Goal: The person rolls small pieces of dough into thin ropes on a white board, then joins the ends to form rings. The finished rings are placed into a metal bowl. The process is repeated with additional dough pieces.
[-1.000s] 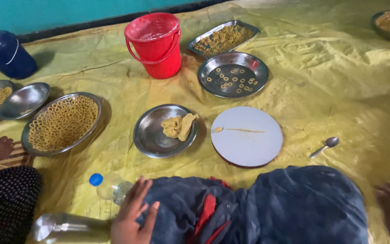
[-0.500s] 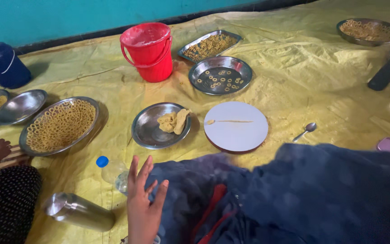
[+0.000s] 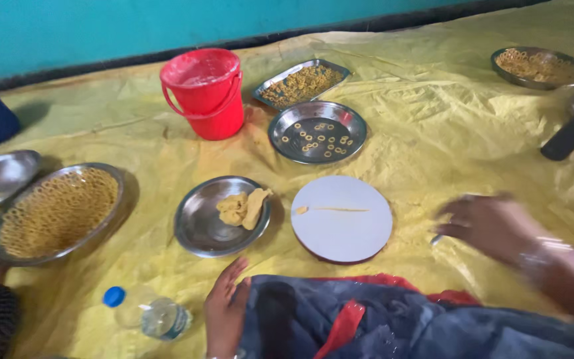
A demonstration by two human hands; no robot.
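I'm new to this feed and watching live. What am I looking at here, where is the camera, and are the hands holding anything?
There is no machine: a person sits on the floor and works with two bare hands. The single picture comes from a camera worn on that person's head, looking down over their lap.

The left hand rests open against the dark blue cloth on the lap and holds nothing. The right hand is blurred at the right, above the yellow sheet; whether it holds anything cannot be told.

On the sheet lie a white round board with a thin strip of dough, a steel plate with a dough lump, a steel plate with small rings, a large bowl of rings, a red bucket and a plastic bottle.
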